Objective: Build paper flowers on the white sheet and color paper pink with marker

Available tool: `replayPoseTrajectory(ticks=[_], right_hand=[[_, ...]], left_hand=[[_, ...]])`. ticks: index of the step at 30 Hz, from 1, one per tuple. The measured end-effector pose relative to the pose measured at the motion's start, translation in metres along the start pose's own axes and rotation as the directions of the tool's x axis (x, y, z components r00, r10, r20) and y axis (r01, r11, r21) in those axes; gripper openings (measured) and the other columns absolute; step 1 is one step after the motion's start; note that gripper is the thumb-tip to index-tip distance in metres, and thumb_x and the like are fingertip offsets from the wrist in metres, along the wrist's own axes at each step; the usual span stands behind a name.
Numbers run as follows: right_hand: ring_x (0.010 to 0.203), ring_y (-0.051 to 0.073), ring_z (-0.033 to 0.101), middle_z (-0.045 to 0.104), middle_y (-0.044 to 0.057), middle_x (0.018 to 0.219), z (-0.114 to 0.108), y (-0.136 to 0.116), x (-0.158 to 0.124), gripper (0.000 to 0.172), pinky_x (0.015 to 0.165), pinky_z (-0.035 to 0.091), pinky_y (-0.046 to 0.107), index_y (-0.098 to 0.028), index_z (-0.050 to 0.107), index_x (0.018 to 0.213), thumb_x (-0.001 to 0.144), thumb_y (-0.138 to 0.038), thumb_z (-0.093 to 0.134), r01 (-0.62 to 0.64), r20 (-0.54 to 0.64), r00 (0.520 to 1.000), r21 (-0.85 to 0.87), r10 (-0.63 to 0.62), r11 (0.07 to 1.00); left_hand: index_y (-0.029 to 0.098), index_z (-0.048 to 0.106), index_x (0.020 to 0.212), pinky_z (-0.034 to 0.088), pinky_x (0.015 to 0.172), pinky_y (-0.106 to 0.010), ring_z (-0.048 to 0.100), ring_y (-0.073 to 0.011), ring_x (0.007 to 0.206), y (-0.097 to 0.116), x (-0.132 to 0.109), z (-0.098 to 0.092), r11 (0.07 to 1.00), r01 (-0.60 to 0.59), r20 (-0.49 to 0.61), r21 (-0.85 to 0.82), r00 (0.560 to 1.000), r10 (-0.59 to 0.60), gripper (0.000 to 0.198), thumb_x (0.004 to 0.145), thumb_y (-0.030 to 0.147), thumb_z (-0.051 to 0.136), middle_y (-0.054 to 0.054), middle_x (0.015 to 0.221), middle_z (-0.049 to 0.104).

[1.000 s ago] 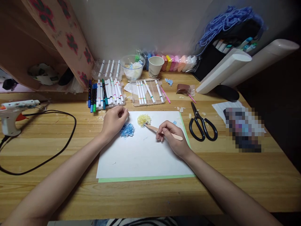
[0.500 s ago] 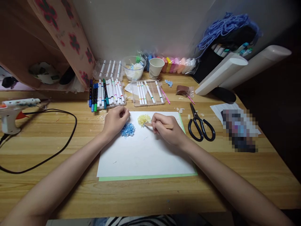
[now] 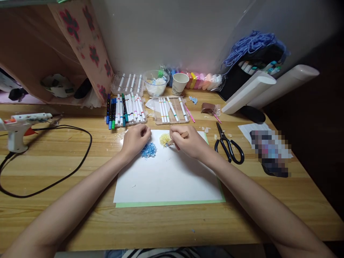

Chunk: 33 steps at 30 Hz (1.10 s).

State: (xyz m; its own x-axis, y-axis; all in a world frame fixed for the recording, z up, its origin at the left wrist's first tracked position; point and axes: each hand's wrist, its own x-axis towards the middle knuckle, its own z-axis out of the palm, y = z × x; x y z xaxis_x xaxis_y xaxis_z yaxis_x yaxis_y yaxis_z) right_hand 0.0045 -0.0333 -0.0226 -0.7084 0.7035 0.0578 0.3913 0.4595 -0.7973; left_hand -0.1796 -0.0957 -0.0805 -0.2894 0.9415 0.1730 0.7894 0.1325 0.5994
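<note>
A white sheet of paper (image 3: 166, 175) lies on a green sheet on the wooden desk (image 3: 80, 215). On it sit a blue pile of paper shavings (image 3: 148, 150) and a yellow pile of shavings (image 3: 164, 139). My right hand (image 3: 188, 143) is closed round a wooden stick (image 3: 184, 134) whose tip touches the yellow pile. My left hand (image 3: 135, 138) rests curled on the paper's top left, just above the blue pile; what its fingers hold, if anything, is hidden.
Black scissors (image 3: 228, 145) lie right of the paper. Trays of markers (image 3: 126, 107), a bowl (image 3: 155, 82), a paper cup (image 3: 179, 83) and clay blocks (image 3: 200, 80) line the back. A glue gun (image 3: 17, 129) with its black cable (image 3: 67, 172) lies at left.
My right hand has slid left and up toward the yellow pile, turning the stick steeper. The left hand has stayed by the blue pile. The camera has tilted slightly.
</note>
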Motion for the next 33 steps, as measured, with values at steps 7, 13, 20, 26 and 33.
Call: replayPoseTrajectory(ticks=[7, 13, 20, 26, 33], right_hand=[[0.048, 0.011, 0.043, 0.043, -0.004, 0.046, -0.007, 0.005, -0.012, 0.027, 0.051, 0.032, 0.025, -0.020, 0.042, 0.054, 0.078, -0.009, 0.040, -0.029, -0.059, 0.998, 0.075, 0.033, 0.997], [0.071, 0.016, 0.060, 0.065, 0.002, 0.077, -0.033, 0.037, -0.028, 0.018, 0.064, 0.045, 0.027, -0.022, 0.054, 0.094, 0.094, -0.035, 0.041, 0.094, -0.343, 0.939, 0.314, 0.021, 0.945], [0.070, 0.018, 0.059, 0.066, 0.003, 0.079, -0.057, 0.075, -0.059, 0.012, 0.065, 0.040, 0.029, -0.021, 0.062, 0.080, 0.085, -0.031, 0.059, -0.045, -0.231, 0.973, -0.136, 0.012, 0.990], [0.060, 0.014, 0.048, 0.056, 0.000, 0.069, -0.057, 0.088, -0.064, 0.009, 0.058, 0.034, 0.026, -0.020, 0.055, 0.073, 0.076, -0.016, 0.062, 0.002, -0.149, 0.988, -0.273, -0.044, 0.962], [0.064, 0.016, 0.048, 0.053, 0.000, 0.069, -0.047, 0.090, -0.061, 0.016, 0.062, 0.036, 0.027, -0.021, 0.049, 0.070, 0.074, -0.006, 0.053, 0.086, -0.121, 0.985, -0.282, -0.124, 0.956]], left_hand=[[0.018, 0.058, 0.065, 0.031, 0.058, -0.027, 0.051, -0.0149, 0.061, 0.000, 0.000, -0.001, 1.000, 0.008, 0.000, -0.015, 1.000, -0.008, 0.026, 0.086, 0.028, 0.047, -0.001, 0.066, 0.060], [0.018, 0.061, 0.069, 0.033, 0.059, -0.026, 0.051, -0.0144, 0.062, -0.001, 0.000, -0.003, 0.995, -0.032, 0.017, -0.095, 0.999, 0.034, 0.028, 0.089, 0.030, 0.045, -0.001, 0.069, 0.060], [0.018, 0.061, 0.070, 0.034, 0.060, -0.026, 0.051, -0.0137, 0.062, -0.001, 0.002, -0.004, 0.988, -0.097, 0.021, -0.121, 0.995, 0.101, 0.030, 0.091, 0.032, 0.045, 0.000, 0.068, 0.058], [0.018, 0.059, 0.069, 0.033, 0.058, -0.025, 0.049, -0.0132, 0.060, -0.003, 0.002, -0.004, 0.989, -0.099, 0.003, -0.113, 0.995, 0.100, 0.030, 0.091, 0.034, 0.046, 0.001, 0.065, 0.056], [0.018, 0.059, 0.069, 0.034, 0.058, -0.026, 0.049, -0.0135, 0.061, -0.001, 0.000, -0.005, 0.986, -0.111, 0.002, -0.127, 0.994, 0.112, 0.029, 0.091, 0.032, 0.045, 0.000, 0.066, 0.056]])
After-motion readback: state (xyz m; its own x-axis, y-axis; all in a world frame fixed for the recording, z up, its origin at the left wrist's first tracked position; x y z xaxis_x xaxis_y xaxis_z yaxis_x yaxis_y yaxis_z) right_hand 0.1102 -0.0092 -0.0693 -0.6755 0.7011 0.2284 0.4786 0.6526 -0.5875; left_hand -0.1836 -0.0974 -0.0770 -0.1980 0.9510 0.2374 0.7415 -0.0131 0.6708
